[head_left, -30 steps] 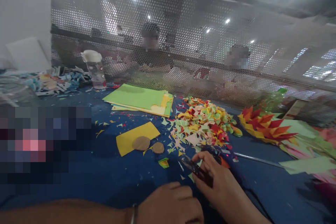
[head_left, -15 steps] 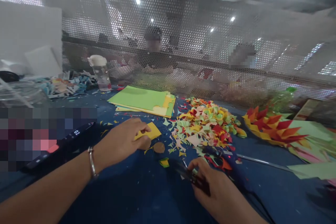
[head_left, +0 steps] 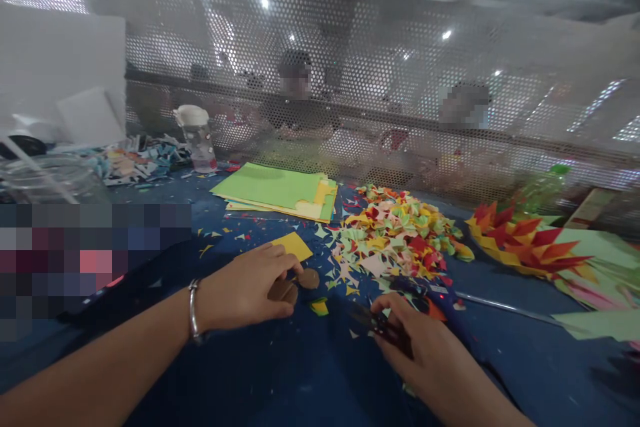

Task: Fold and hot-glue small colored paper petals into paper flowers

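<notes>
Over the dark blue table (head_left: 310, 380), I'm looking at two busy hands: the left hand (head_left: 240, 287) has thumb and fingers closed about a brown disc (head_left: 283, 291) in front of the yellow sheet (head_left: 295, 245), with a second disc (head_left: 309, 278) right at its fingertips. And the right hand (head_left: 425, 340) grips dark snips (head_left: 395, 333), blades blurred and aimed left! Now the containers: far left I've got a clear jar (head_left: 55, 173), a pale stick (head_left: 37, 167) slanting across it, inside or in front I can't tell. Behind, a tumbler (head_left: 199, 140) stands upright, white lid on, contents unclear to me. Over right, beyond the paper flower (head_left: 527, 240), there's a see-through green-capped bottle (head_left: 545, 190), its filling unreadable from here. Between them, heaped loose, the colourful cut-paper pile (head_left: 405, 233).
</notes>
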`<state>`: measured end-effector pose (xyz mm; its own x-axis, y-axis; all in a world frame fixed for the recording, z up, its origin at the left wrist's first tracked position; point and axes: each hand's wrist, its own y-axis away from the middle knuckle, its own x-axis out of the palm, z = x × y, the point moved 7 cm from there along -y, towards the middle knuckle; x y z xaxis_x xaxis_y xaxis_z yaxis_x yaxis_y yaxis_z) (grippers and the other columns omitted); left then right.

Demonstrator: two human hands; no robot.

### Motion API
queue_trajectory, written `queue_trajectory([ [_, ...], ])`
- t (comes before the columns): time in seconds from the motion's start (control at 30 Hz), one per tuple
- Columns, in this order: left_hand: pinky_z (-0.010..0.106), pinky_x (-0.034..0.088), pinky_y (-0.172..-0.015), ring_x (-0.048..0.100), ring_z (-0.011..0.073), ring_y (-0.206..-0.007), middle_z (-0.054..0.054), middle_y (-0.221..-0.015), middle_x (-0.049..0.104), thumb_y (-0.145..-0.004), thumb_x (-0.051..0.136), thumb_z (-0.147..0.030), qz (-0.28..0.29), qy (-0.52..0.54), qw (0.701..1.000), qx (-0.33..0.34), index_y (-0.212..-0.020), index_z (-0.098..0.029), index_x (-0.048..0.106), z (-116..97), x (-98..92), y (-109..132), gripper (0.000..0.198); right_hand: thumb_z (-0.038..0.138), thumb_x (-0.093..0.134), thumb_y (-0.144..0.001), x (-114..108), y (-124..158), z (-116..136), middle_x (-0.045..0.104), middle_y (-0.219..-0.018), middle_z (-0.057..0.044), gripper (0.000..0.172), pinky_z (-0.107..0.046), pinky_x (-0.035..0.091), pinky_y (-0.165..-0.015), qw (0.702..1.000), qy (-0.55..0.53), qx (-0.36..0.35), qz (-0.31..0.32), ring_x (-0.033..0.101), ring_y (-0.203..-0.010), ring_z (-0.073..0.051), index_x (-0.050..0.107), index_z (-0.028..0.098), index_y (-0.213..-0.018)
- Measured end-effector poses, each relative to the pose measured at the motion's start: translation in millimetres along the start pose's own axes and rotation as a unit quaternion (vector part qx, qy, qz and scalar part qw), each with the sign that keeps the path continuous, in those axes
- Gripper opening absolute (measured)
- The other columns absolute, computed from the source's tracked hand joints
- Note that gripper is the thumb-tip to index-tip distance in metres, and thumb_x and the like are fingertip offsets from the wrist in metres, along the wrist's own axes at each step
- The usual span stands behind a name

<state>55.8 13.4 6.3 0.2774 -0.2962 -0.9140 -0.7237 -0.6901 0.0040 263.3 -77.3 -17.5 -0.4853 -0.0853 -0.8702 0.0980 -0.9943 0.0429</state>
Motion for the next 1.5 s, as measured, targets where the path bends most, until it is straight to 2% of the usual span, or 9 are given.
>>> queue_trajectory([
  [0.27,0.032,0.043,-0.078,0.058,0.0227,-0.089,0.005,-0.103,0.061,-0.069,0.067,-0.028,0.055,0.036,0.998,-0.015,-0.121,-0.022,0.053,-2,-2.7,8,0.054,0.020,0.048,-0.086,0,-1,-4,0.065,-0.074,-0.002,0.013,-0.029,0.040,-0.056,0.999,0.039,0.005,-0.005,0.062,-0.062,-0.021,0.051,0.024,-0.097],
  [0.47,0.037,0.044,-0.085,0.058,0.0258,-0.100,0.010,-0.114,0.061,-0.083,0.054,-0.040,-0.115,0.017,0.988,-0.101,-0.124,-0.020,0.053,42,-24.1,-7,0.045,0.023,0.049,-0.086,2,0,-5,0.067,-0.079,-0.004,0.014,-0.030,0.042,-0.058,0.999,0.030,0.021,0.000,0.064,-0.069,-0.023,0.051,0.024,-0.100],
  [0.67,0.039,0.043,-0.084,0.057,0.0313,-0.101,0.012,-0.101,0.065,-0.073,0.062,-0.051,-0.146,-0.027,0.979,-0.142,-0.109,-0.016,0.062,78,-19.7,-28,0.050,0.024,0.048,-0.086,5,0,-7,0.066,-0.074,-0.002,0.017,-0.031,0.044,-0.059,1.000,0.013,0.015,-0.010,0.064,-0.065,-0.022,0.050,0.024,-0.103],
  [0.87,0.027,0.037,-0.057,0.060,0.0195,-0.066,0.003,-0.074,0.066,-0.069,0.064,-0.050,-0.115,0.025,0.981,-0.152,-0.091,-0.018,0.062,84,-15.0,-38,0.039,0.024,0.048,-0.087,5,-1,-5,0.061,-0.069,0.001,0.017,-0.029,0.042,-0.056,1.000,-0.003,-0.003,-0.017,0.060,-0.061,-0.020,0.050,0.024,-0.103],
  [1.03,0.025,0.035,-0.054,0.055,0.0159,-0.059,-0.001,-0.063,0.059,-0.070,0.065,-0.042,-0.107,0.077,0.984,-0.119,-0.068,-0.018,0.056,75,-20.8,-39,0.026,0.029,0.050,-0.088,1,-1,-3,0.052,-0.063,0.004,0.017,-0.027,0.039,-0.053,0.998,-0.047,-0.007,-0.045,0.055,-0.056,-0.018,0.051,0.025,-0.104],
  [1.17,0.025,0.042,-0.062,0.059,0.0158,-0.071,0.001,-0.079,0.065,-0.081,0.057,-0.040,-0.125,0.133,0.980,-0.078,-0.086,-0.018,0.057,56,-43.9,-23,0.022,0.040,0.051,-0.089,-5,-1,-5,0.044,-0.064,0.005,0.023,-0.027,0.039,-0.053,0.992,-0.104,0.007,-0.077,0.052,-0.056,-0.017,0.053,0.023,-0.105],
  [1.23,0.026,0.046,-0.065,0.060,0.0154,-0.072,0.000,-0.079,0.064,-0.080,0.063,-0.038,-0.140,0.244,0.958,-0.057,-0.085,-0.018,0.055,45,-53.0,-12,0.022,0.046,0.052,-0.089,-7,0,-6,0.043,-0.065,0.005,0.028,-0.027,0.040,-0.053,0.988,-0.127,0.015,-0.083,0.051,-0.058,-0.017,0.054,0.023,-0.105],
  [1.37,0.032,0.053,-0.070,0.067,0.0199,-0.080,0.005,-0.098,0.069,-0.081,0.067,-0.035,-0.018,0.480,0.875,-0.060,-0.103,-0.020,0.053,21,-29.3,-2,0.030,0.052,0.050,-0.090,-9,0,-4,0.051,-0.071,0.002,0.034,-0.026,0.043,-0.057,0.981,-0.173,0.015,-0.086,0.052,-0.064,-0.017,0.055,0.023,-0.106],
  [1.5,0.027,0.050,-0.072,0.065,0.0170,-0.081,0.003,-0.091,0.068,-0.076,0.076,-0.029,0.038,0.525,0.850,-0.033,-0.093,-0.017,0.057,-2,-1.7,-6,0.028,0.053,0.051,-0.091,-8,1,-1,0.053,-0.075,0.002,0.032,-0.025,0.043,-0.060,0.978,-0.196,0.014,-0.072,0.052,-0.067,-0.016,0.053,0.024,-0.103],
])
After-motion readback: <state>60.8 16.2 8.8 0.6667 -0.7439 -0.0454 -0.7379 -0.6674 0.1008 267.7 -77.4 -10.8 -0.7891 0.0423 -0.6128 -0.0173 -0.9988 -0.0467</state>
